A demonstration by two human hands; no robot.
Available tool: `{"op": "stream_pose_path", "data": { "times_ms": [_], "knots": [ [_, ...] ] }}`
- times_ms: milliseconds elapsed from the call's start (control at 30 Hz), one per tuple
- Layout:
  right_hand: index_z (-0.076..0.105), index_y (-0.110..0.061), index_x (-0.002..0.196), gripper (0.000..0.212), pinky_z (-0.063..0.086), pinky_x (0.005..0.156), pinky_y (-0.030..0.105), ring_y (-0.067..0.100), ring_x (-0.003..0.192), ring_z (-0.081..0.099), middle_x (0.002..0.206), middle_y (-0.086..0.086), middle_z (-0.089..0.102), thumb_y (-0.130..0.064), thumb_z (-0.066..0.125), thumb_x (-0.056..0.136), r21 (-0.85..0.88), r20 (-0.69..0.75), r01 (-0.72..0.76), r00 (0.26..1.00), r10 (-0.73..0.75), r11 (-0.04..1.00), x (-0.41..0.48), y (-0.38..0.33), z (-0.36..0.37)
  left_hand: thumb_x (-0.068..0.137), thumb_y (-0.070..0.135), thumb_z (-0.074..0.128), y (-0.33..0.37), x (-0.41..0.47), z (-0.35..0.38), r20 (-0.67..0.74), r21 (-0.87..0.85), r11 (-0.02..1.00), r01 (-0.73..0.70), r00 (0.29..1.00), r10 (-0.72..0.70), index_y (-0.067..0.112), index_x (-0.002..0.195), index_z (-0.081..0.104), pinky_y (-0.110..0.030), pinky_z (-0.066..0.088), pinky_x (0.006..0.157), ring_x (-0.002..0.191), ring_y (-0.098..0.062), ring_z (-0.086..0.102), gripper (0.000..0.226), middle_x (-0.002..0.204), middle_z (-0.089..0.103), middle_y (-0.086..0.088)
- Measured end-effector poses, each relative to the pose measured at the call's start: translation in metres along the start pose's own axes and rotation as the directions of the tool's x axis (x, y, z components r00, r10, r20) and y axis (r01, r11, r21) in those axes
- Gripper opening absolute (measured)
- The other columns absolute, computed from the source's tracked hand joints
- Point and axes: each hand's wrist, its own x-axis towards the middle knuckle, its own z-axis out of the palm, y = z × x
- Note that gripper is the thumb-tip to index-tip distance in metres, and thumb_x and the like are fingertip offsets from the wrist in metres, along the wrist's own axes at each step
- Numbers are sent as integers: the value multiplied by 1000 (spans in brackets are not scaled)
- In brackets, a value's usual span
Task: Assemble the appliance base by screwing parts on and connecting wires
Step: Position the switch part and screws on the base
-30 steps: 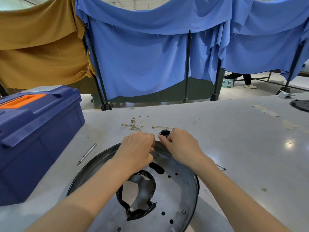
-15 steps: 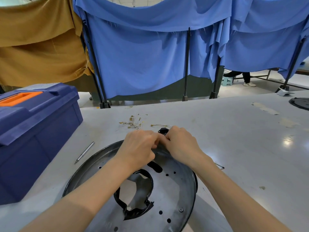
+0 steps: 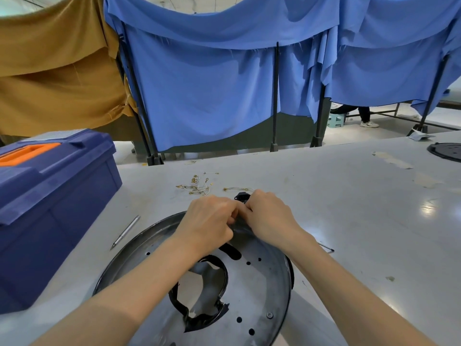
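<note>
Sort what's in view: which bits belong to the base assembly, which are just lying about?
Job: metal base, black part at its far rim, left hand, right hand, terminal wires.
Lying about: blue toolbox, silver tool (untouched), second base far right.

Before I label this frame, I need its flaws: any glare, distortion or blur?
Head view: glare spots on the glossy grey tabletop at right; wide-angle leans the outer black curtain poles and bows the table's far edge; the round dark metal base plate is sharp, though the left hand and right hand hide their fingertips.
</note>
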Motion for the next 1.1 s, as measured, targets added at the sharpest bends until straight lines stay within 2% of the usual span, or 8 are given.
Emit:
{"op": "stream_pose_path", "data": {
  "times_ms": [133,200,267,333,467,667,867,1100],
  "knots": [
    [34,-15,60,47,29,56,30,28,67,41,64,2,38,-34,42,102,-6,0,2,1000,-2,1000,0,0,-1,54,-16,66,1,-2,2,-32,-46,998,38,999,-40,39,65,47,-16,25,48,49,-14,34,58,46,45,16],
    [31,-16,60,49,31,61,30,29,70,39,64,2,36,-39,40,102,-5,-7,14,1000,-14,1000,-1,-1,-1,67,-8,68,-3,-3,3,-11,-101,989,111,994,-113,45,66,46,-21,30,48,52,-12,40,58,46,40,22],
    [30,-17,60,51,32,64,31,28,71,40,64,2,35,-42,40,103,-1,-13,24,1000,-24,1000,-1,-1,0,76,1,69,-10,-3,4,60,-123,978,167,985,-160,35,74,63,-30,45,56,60,-13,51,35,53,47,23],
    [30,-18,60,51,33,64,32,27,71,41,64,1,36,-44,40,102,5,-18,21,1000,-21,1000,-1,0,1,79,6,71,-11,-3,4,109,-134,966,219,973,-205,24,83,64,-38,51,68,67,-15,60,19,61,56,17],
    [33,-18,62,50,36,64,33,27,70,45,68,2,42,-46,39,102,22,-29,27,999,-26,999,0,1,3,79,9,73,-14,-2,3,125,-180,945,274,959,-255,22,85,59,-45,53,72,69,-17,63,20,68,64,7],
    [36,-16,58,53,34,60,31,24,62,43,59,-1,39,-45,40,102,58,-53,43,998,-40,997,1,3,4,78,9,77,-14,-2,-1,104,-225,923,312,950,-296,26,78,59,-41,55,69,60,-8,62,24,65,64,8],
    [44,-18,46,51,30,50,29,16,50,36,46,-3,39,-38,62,90,75,15,148,989,-149,986,3,7,-10,77,7,77,-12,-2,-3,88,-209,929,306,952,-294,24,75,63,-39,55,71,65,-6,62,22,68,65,11],
    [44,-17,48,49,33,52,30,22,54,39,49,3,41,-25,62,93,29,56,245,968,-246,969,5,8,-12,82,7,72,-8,-1,-6,99,-111,958,264,962,-254,15,70,64,-42,53,71,73,-22,62,17,74,69,-1]
  ]
}}
